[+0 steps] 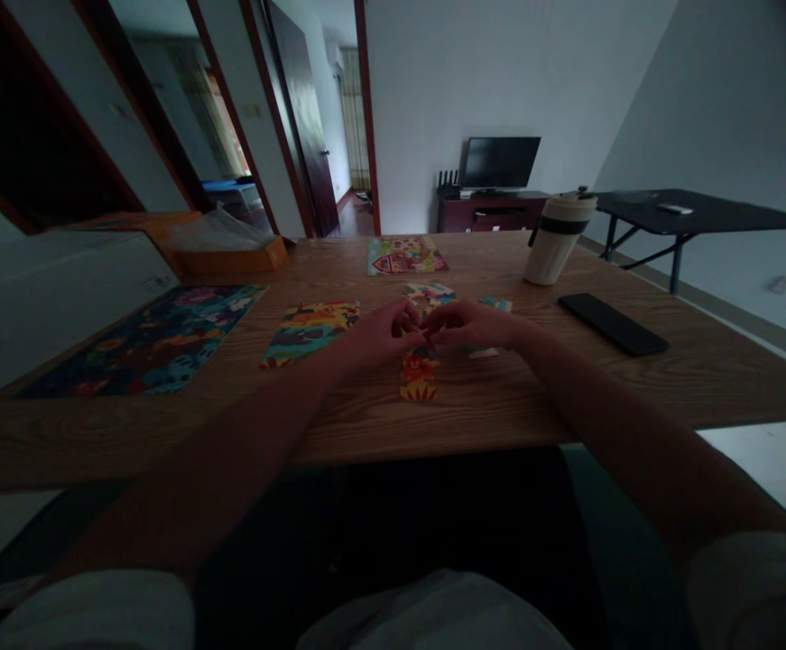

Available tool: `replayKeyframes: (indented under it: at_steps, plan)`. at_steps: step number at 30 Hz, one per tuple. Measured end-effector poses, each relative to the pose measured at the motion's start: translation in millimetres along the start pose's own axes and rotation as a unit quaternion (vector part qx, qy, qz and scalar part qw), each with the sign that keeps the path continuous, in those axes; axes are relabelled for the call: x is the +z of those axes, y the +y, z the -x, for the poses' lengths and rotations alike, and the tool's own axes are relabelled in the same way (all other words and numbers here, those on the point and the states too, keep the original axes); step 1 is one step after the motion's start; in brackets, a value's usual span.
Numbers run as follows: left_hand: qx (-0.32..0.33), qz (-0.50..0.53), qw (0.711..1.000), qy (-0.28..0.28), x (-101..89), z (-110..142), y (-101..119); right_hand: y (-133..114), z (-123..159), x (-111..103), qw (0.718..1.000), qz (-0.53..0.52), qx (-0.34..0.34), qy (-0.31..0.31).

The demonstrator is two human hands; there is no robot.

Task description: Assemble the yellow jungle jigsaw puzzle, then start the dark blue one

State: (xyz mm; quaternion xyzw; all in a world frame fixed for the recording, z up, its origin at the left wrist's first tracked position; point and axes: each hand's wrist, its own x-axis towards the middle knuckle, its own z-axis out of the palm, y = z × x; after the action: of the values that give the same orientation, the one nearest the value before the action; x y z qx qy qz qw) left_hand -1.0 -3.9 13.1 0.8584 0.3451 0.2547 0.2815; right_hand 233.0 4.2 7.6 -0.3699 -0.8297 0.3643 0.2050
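My left hand (pixel 391 330) and my right hand (pixel 468 325) meet over the middle of the wooden table, fingertips bent together and almost touching. Whatever they pinch, if anything, is too dark and small to make out. Just below the fingers lies a strip of puzzle pieces (pixel 419 377) with a red and orange animal picture. More colourful pieces (pixel 429 292) show behind the hands, and others (pixel 499 305) are partly covered by my right hand. To the left of my left hand rests a teal and yellow picture section (pixel 311 330).
A bright picture sheet (pixel 406 255) lies at the back. Leftward are a dark floral picture (pixel 155 338), a white box panel (pixel 60 302) and an orange box (pixel 234 260) with clear plastic. On the right stand a cream tumbler (pixel 559 242) and a black phone (pixel 611 323).
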Motion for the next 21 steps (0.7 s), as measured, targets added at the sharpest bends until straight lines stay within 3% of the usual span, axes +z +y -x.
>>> replayKeyframes:
  at_steps: [3,6,14,21]
  plan:
    - [-0.004,-0.036,0.999,0.035,4.9,-2.0,5.5,-1.1,-0.9,3.4,0.998,-0.060,0.025,-0.018]
    - [-0.017,-0.077,0.996,0.027,2.4,-1.0,6.1,4.7,0.2,1.3,0.997,-0.051,0.062,-0.010]
    - [0.069,-0.197,0.968,-0.141,-10.8,4.3,-0.3,16.9,8.9,-18.3,0.986,0.104,0.131,-0.010]
    - [0.075,-0.219,0.957,-0.172,-8.2,2.2,1.8,13.1,9.0,-16.2,0.982,0.127,0.142,-0.018]
